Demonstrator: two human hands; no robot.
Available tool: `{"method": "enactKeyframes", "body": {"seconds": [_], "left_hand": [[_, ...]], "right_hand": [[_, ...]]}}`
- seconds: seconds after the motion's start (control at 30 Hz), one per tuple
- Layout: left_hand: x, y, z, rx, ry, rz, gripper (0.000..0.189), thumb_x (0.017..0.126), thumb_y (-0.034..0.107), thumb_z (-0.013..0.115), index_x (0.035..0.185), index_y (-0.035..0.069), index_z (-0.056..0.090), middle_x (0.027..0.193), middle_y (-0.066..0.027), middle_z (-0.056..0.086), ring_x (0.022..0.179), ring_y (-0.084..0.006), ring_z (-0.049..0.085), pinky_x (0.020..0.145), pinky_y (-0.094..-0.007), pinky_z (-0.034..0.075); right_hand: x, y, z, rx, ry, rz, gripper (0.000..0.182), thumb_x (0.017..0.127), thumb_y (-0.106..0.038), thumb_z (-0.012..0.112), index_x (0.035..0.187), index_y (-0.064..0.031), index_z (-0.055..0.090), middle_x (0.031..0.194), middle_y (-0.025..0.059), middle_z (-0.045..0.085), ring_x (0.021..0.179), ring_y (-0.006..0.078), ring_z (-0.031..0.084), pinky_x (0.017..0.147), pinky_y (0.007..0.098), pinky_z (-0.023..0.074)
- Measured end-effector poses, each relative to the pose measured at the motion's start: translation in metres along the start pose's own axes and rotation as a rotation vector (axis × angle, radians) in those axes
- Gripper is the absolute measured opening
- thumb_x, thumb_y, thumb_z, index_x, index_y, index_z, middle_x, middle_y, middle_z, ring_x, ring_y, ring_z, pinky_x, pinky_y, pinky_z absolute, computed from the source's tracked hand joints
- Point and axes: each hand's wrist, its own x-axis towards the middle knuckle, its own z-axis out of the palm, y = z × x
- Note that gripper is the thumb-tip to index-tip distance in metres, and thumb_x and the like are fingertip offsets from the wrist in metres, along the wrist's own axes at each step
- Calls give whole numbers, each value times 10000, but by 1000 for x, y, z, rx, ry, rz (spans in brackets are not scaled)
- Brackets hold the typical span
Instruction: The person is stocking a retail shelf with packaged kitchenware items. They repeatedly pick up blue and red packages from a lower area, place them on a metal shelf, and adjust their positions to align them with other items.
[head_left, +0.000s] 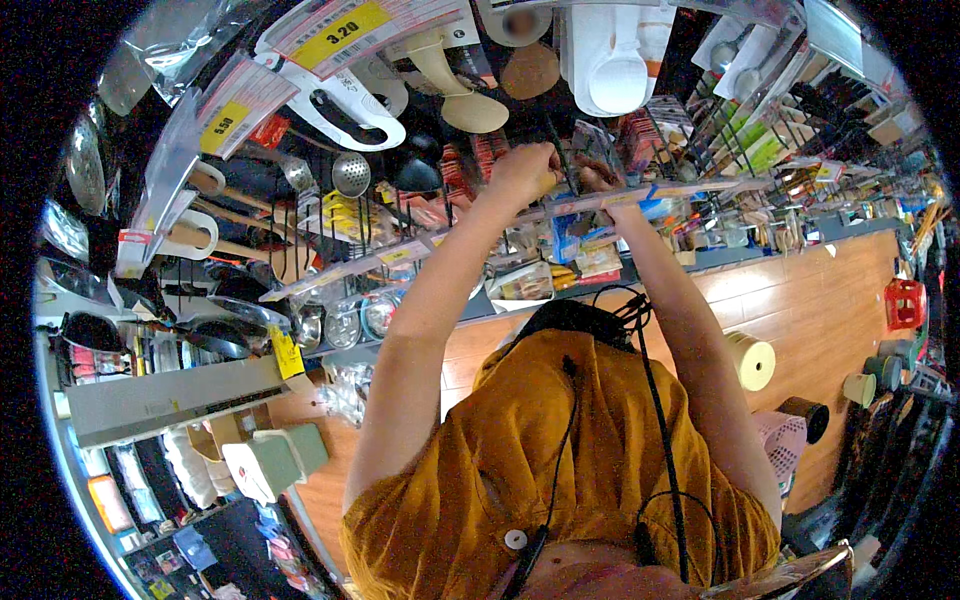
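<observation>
Both arms reach up to a store rack of hanging kitchen tools. My left hand is bent with its fingers curled beside a thin black display hook; whether it holds anything does not show. Close by on the right, my right hand is behind the clear price strip, near a clear-wrapped package, its fingers partly hidden. Red-carded packages hang just left of the hands, and more red packs hang to the right. Above them are a beige spoon and a white spoon.
A perforated metal ladle and wooden-handled utensils hang at left. Price strips jut from the rack. On the wood floor stand a yellow cylindrical container, a pink basket and a red basket. A grey shelf edge crosses the left side.
</observation>
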Motion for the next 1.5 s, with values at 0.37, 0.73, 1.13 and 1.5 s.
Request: {"method": "enactKeyframes", "body": {"seconds": [0.37,0.73,1.13,1.5], "left_hand": [[32,-15,-3,30,-14,-151,185,710,167,504,823,64,607,887,-147,594,837,-304,557,730,-382,441],[96,-73,28,211,104,-211,250,777,195,445,953,62,564,1016,-164,540,952,-316,517,792,-413,429],[47,-7,-21,118,35,-322,543,773,408,476,1132,1,452,1115,-223,483,1030,-342,471,881,-389,368],[-19,12,-30,-77,400,-23,315,763,218,526,1012,25,514,962,-201,541,853,-341,530,735,-366,425]], "right_hand": [[-64,-43,-93,49,68,463,290,765,-245,610,966,-59,514,772,17,542,609,109,508,504,220,419],[-114,-72,-176,153,312,273,263,814,-307,530,929,-70,540,829,17,545,673,108,530,544,244,440],[-23,19,-225,-912,284,366,402,734,-322,588,981,-5,566,860,106,603,772,192,569,663,298,428],[6,37,-211,-1235,356,351,537,617,-542,591,815,-43,624,810,157,614,789,304,584,679,377,455]]}}
